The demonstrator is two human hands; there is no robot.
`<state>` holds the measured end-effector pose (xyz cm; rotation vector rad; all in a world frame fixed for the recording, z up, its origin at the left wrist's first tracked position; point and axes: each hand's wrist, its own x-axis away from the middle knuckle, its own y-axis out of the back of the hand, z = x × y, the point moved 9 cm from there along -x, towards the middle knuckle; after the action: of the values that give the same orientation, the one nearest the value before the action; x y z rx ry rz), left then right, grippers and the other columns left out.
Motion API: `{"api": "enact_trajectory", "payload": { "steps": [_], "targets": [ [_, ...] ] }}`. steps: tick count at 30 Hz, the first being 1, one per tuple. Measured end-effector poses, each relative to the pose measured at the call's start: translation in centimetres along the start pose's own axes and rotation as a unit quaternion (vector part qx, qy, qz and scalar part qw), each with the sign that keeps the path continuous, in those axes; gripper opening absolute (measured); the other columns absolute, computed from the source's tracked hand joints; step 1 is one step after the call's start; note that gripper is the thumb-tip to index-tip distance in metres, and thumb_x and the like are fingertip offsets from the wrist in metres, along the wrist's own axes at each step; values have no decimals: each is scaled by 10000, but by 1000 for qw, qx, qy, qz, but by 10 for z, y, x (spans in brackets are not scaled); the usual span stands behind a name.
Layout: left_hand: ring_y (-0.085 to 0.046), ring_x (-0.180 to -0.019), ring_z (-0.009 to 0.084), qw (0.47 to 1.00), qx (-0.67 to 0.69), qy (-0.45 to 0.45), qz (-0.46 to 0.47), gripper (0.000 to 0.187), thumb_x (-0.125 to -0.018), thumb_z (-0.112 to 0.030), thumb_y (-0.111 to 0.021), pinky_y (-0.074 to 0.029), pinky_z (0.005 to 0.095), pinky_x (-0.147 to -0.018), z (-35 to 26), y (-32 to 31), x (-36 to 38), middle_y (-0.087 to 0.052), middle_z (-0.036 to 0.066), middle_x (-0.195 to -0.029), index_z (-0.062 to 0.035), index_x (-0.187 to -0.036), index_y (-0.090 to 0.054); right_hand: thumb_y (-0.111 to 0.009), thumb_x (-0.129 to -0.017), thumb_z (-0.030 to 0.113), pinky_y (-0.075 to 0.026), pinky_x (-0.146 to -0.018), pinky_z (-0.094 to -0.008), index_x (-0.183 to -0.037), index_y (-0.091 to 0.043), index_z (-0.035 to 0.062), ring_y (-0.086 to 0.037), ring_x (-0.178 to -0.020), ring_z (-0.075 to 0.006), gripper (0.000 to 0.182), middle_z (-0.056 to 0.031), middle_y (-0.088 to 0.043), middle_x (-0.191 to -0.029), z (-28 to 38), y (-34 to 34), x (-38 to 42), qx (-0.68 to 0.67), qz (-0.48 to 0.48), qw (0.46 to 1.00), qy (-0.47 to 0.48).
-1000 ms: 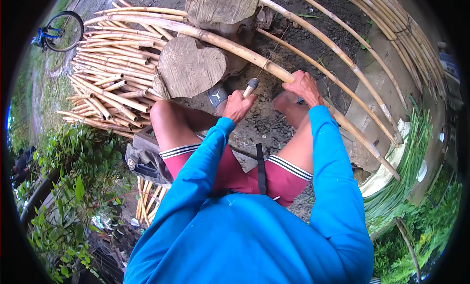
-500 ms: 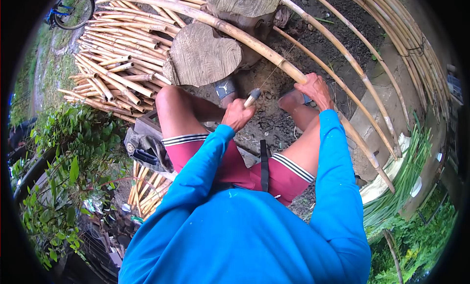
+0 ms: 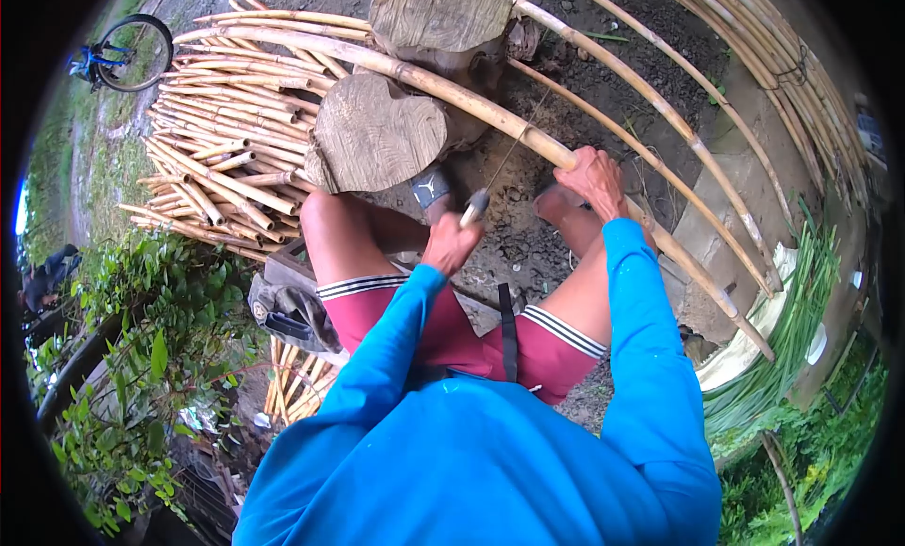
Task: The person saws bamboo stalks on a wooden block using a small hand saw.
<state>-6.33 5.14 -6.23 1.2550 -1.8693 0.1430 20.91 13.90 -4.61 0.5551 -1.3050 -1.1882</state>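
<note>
My left hand is closed around the pale handle of a long thin-bladed knife. The narrow blade, seen nearly edge-on, slants up and right and overlaps a long bamboo pole. My right hand grips that pole from above, just right of where the blade crosses it. From the upper left the pole runs down past a flat-cut wood stump and over my right leg's side, its thin end reaching the lower right.
A heap of cut bamboo poles lies left of the stump. A second stump stands behind. Loose poles and a tied bundle curve along the right. Green leaf strips lie right; a cap sits beside my left thigh.
The whole view has tilted slightly. My left hand and the knife handle sit a little lower and further left in view, the blade at a steeper slant. Both hands keep their holds.
</note>
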Motion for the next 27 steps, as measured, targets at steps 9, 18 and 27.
{"api": "enact_trajectory", "payload": {
  "steps": [9,18,27],
  "targets": [
    [-678,-959,384,998,-57,-15,0,474,-791,-350,-586,-521,422,-880,-9,1,-5,-684,275,-897,23,-1077,-651,-676,-707,372,-540,-845,-475,-964,-733,59,-667,-931,-420,409,-253,-687,-980,-9,6,3,-19,30,999,-10],
    [-605,-1075,472,996,-45,8,-74,501,-778,-331,-570,-466,483,-981,14,6,-2,-618,372,-1056,80,-1049,-663,-693,-724,352,-524,-840,-519,-970,-727,37,-655,-923,-446,402,-250,-689,-950,6,8,9,0,-6,1000,4],
    [-654,-997,433,996,-80,21,-37,457,-772,-329,-584,-524,483,-887,2,17,-8,-636,357,-1010,26,-1035,-701,-666,-699,327,-525,-772,-512,-895,-724,20,-661,-874,-451,369,-262,-688,-878,12,10,-3,-16,-36,999,15]
  ]
}}
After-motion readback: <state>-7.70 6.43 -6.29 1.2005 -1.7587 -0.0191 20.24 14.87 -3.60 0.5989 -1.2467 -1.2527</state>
